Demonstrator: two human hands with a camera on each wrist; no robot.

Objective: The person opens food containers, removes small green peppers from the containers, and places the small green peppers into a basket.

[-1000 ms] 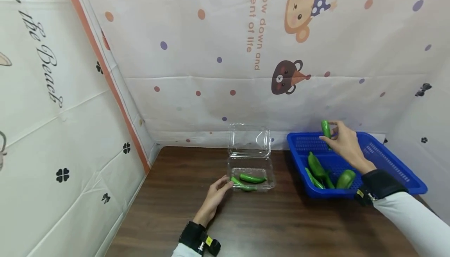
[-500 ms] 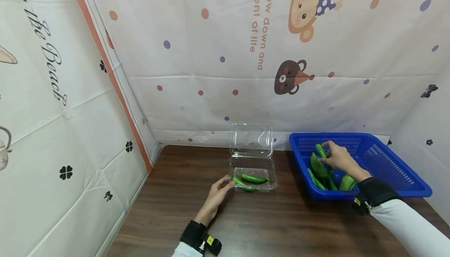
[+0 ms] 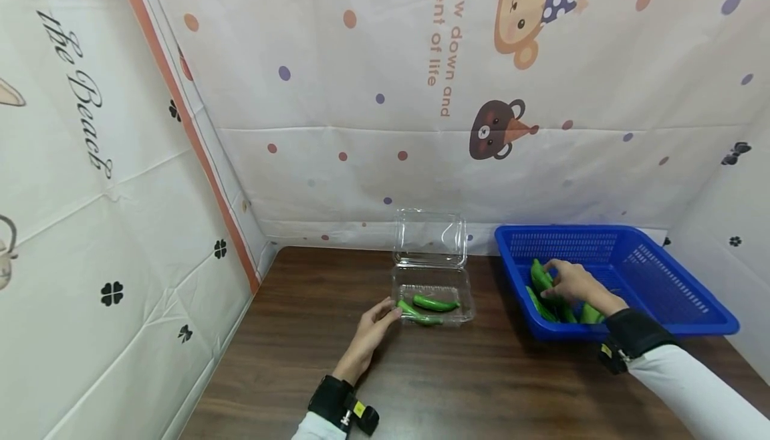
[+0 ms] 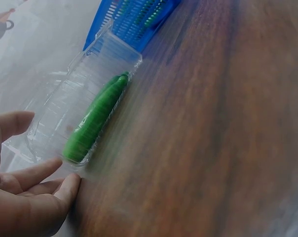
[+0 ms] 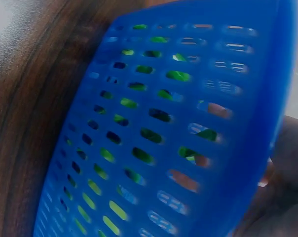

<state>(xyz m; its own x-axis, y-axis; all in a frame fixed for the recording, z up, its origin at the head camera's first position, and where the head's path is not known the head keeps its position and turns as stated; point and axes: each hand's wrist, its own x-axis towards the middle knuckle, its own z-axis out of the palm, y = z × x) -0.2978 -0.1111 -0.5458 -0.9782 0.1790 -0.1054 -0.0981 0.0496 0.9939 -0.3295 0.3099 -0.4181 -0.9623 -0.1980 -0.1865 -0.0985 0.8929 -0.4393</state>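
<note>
My left hand (image 3: 371, 332) rests with its fingertips at the near left corner of a clear plastic clamshell container (image 3: 463, 286). Its lid stands raised at the back. Two slim green chili peppers (image 3: 436, 304) lie inside; the left wrist view shows green chili peppers (image 4: 97, 116) through the clear wall, close to the fingertips (image 4: 72, 186). Over in the blue basket (image 3: 680, 279), my right hand (image 3: 577, 284) reaches down with bent fingers among several green peppers (image 3: 539, 274). The hand hides its fingertips there, and I cannot tell whether it grips a pepper.
A brown wooden table (image 3: 385, 386) carries both containers. Behind it hangs a white printed cloth (image 3: 361, 92), with another along the left side. In the right wrist view the slotted basket wall (image 5: 188, 143) blocks most of the peppers.
The right hand has lowered a green pepper from above the basket's rim down among the others, and now sits deeper in the basket. The left hand stays at the clear container.
</note>
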